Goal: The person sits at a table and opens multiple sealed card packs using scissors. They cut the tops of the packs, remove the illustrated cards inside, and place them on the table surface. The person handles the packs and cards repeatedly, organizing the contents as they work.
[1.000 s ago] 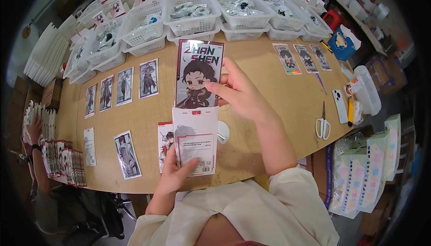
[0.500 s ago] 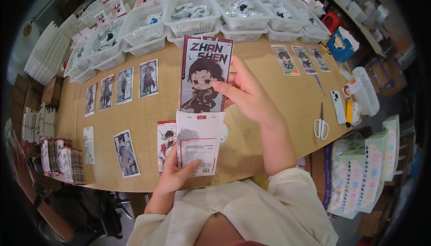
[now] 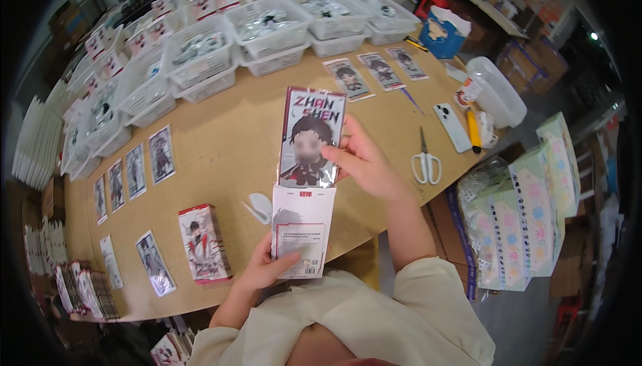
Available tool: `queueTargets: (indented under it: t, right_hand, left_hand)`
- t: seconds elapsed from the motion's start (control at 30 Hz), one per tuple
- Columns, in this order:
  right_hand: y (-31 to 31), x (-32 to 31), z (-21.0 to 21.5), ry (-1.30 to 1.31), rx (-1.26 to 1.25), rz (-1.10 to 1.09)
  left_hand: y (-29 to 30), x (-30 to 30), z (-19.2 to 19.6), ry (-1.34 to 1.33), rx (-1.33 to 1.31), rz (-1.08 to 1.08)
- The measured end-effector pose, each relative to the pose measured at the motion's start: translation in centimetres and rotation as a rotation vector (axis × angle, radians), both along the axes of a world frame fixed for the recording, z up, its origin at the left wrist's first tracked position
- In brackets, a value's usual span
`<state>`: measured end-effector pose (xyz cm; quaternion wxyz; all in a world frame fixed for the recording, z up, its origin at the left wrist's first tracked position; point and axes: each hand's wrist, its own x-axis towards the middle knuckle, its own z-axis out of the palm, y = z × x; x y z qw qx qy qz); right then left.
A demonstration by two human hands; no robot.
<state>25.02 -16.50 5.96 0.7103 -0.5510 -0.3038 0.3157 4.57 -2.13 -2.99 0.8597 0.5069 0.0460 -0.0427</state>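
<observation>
My left hand (image 3: 263,267) grips the lower part of a white printed paper sleeve (image 3: 301,215), thumb on its front. Above the table's near edge, a tall card (image 3: 302,172) with a cartoon figure and dark red border stands partly inside the sleeve's open top. My right hand (image 3: 361,160) pinches this card by its right edge, thumb on the front, other fingers behind. The card's lower end is hidden in the sleeve. Left of my hands a red and white illustrated box (image 3: 204,244) lies on the table, with a small white spoon-shaped piece (image 3: 259,207) nearby.
White baskets (image 3: 267,38) of bagged parts line the table's back. Figure cards lie at left (image 3: 136,171) and far right (image 3: 381,70). Scissors (image 3: 426,167), a white phone (image 3: 453,127) and a yellow-handled cutter (image 3: 473,131) lie right. Stacked boxes (image 3: 93,292) stand near left.
The view has turned, so the table's things sit farther left and tilted. The card seems slightly deeper in the sleeve. The red and white box, formerly partly covered, shows whole.
</observation>
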Motion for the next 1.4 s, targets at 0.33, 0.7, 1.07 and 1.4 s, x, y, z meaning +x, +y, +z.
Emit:
queueTargets:
  t: [0.33,0.7,1.07,1.4]
  right_hand:
    - [-7.1,1.7,-7.5,0.154,-0.043,-0.249]
    - [-9.8,2.6,-8.4,0.252,0.042,-0.27]
    - [-10.6,4.2,-8.8,0.302,0.095,-0.29]
    - [-10.8,6.6,-6.7,0.187,0.527,-0.958]
  left_hand:
    - [-5.1,3.6,-0.6,0.154,0.133,-0.016]
    - [-6.6,5.8,-0.3,0.121,0.22,-0.091]
    - [-7.1,8.0,-0.1,0.162,0.204,-0.12]
    - [-6.5,9.2,-0.7,0.282,0.001,0.082]
